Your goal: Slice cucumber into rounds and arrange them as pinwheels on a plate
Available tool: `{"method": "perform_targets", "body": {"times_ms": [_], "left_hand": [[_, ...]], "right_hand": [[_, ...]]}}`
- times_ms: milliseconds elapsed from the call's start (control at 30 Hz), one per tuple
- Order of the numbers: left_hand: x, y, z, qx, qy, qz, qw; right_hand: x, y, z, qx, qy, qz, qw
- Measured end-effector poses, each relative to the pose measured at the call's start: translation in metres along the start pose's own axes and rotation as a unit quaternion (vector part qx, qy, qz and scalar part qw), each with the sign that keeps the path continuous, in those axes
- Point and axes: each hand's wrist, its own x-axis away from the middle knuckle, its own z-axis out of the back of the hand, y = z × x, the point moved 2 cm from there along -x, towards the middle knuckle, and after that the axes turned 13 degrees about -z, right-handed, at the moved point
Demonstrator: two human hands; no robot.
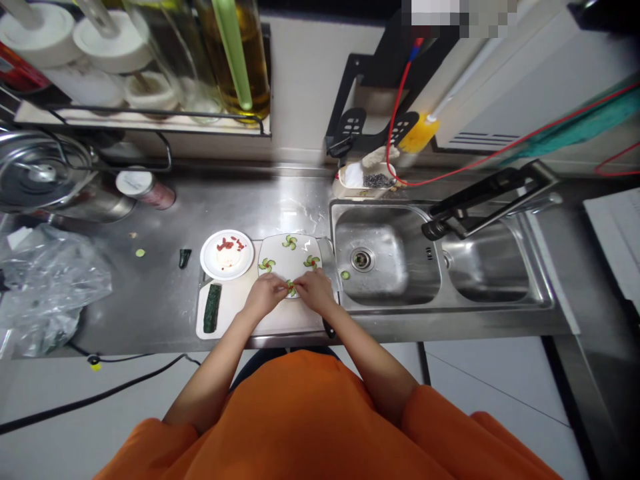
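A squarish white plate [276, 251] rests on the white cutting board [250, 320], bearing several pinwheels of cucumber slices with red centres. At its near edge, my left hand [266, 292] and my right hand [316, 291] meet over the nearest cucumber pinwheel [291, 287]. Both have their fingers closed in a pinch there; anything between the fingertips is too small to make out. On the board's left lies a piece of cucumber [212, 308]. Behind it sits a round white plate [207, 259] holding small red pieces. A knife [330, 267] lies at the right, partly behind my right hand.
A double sink [385, 293] with a faucet [545, 203] is at right. On the counter's left are a plastic bag [55, 280], a cucumber end [185, 258], a lidded jar [146, 189] and a pot [95, 197]. A seasoning rack [200, 120] hangs above. A red cable [450, 176] crosses over the sink.
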Motion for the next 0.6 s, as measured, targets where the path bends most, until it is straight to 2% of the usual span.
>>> {"method": "perform_targets", "body": {"times_ms": [167, 267, 367, 467, 600], "left_hand": [[0.004, 0.001, 0.008, 0.016, 0.046, 0.004, 0.999], [0.013, -0.001, 0.019, 0.021, 0.076, 0.031, 0.996], [0.029, -0.006, 0.031, 0.004, 0.119, 0.099, 0.988], [0.046, -0.011, 0.037, 0.004, 0.155, 0.194, 0.969], [0.058, -0.016, 0.027, 0.116, 0.169, 0.302, 0.931]], "right_hand": [[0.002, 0.005, 0.005, -0.020, 0.030, 0.000, 0.999], [0.005, 0.015, 0.010, -0.047, 0.068, -0.005, 0.997], [0.012, 0.028, 0.014, -0.069, 0.107, -0.017, 0.992], [0.019, 0.040, 0.016, -0.086, 0.143, -0.062, 0.984], [0.024, 0.048, 0.011, -0.091, 0.155, -0.124, 0.976]]}}
